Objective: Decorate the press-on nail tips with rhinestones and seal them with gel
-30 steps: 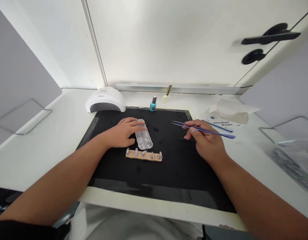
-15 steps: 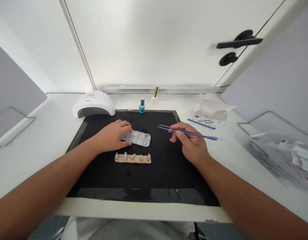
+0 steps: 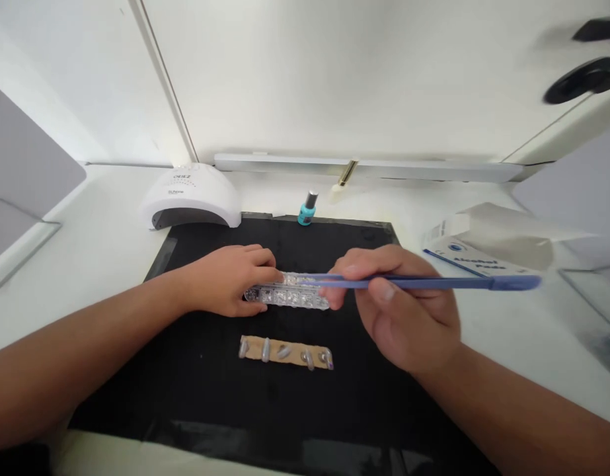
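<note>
My left hand grips the left end of a clear compartment case, thumb on the near side and fingers on the far side. Small glittery pieces fill its cells. In my right hand is a pair of blue tweezers, pinched between thumb and fingers. Their tips point left, over the case; whether they hold or touch anything cannot be made out. Nearer to me lies a tan strip bearing several greyish, shiny false nails, set at differing angles.
A black mat covers the middle of the white table. Behind it stand a white nail lamp, a turquoise polish bottle and a pale bottle with a gold cap. An opened alcohol pad box sits at right.
My right hand has brought the tweezers left and up toward the camera, over the case. My left hand stays on the case. The view has shifted and come closer.
</note>
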A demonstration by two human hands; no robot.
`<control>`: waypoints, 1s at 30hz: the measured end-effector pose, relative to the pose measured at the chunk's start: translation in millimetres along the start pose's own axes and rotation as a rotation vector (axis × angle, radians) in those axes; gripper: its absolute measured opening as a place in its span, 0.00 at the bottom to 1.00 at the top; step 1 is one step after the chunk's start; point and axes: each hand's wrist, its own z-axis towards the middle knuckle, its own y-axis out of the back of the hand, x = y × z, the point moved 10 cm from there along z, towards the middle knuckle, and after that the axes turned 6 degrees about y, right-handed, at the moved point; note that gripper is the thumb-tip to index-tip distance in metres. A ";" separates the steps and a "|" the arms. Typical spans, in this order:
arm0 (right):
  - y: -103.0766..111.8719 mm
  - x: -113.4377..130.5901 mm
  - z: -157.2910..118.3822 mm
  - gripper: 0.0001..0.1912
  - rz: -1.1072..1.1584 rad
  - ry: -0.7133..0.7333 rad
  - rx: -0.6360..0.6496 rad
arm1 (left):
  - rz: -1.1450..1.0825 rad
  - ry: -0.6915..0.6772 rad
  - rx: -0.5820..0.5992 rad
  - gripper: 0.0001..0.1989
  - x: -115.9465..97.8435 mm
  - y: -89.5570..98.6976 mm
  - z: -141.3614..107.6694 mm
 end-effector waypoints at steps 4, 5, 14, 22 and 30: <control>-4.4 -32.3 -7.7 0.08 0.063 -0.057 0.011 | -0.069 -0.007 -0.114 0.19 -3.5 0.7 -2.2; -3.4 -38.9 -10.4 0.08 0.073 -0.078 0.009 | -0.068 0.002 -0.143 0.18 -4.6 1.1 -1.9; 2.9 -65.7 -22.9 0.09 0.053 -0.296 0.030 | 0.001 -0.011 -0.284 0.13 -21.2 6.6 1.6; 3.4 -67.2 -22.9 0.10 0.079 -0.335 0.013 | -0.155 0.003 -0.322 0.12 -13.3 14.0 -2.1; -12.7 -33.6 -15.8 0.08 -0.414 -0.135 0.353 | -0.509 0.028 -0.229 0.08 4.5 7.7 7.1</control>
